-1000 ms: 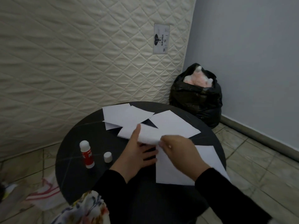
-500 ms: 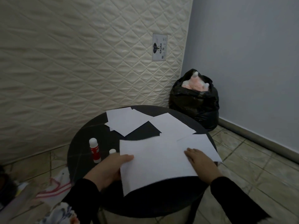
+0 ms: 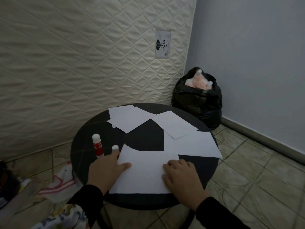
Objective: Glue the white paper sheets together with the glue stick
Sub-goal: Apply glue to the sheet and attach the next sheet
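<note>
On the bench [image 3: 82,156] I see my left hand [image 3: 105,169] and right hand [image 3: 181,176] both pressing flat, fingers relaxed, on a sheet [image 3: 145,171]; glue stick [image 3: 97,145] stands beside.

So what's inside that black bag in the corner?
Something fluffy, pink and white, pokes out of the black bag's open top. What it is, and anything deeper inside, is hidden by the plastic.

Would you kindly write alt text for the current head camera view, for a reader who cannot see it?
Both hands, left hand and right hand, press flat on a white paper sheet at the near edge of a round black table. An uncapped red glue stick stands upright beside its cap at left; other sheets lie farther back.
</note>
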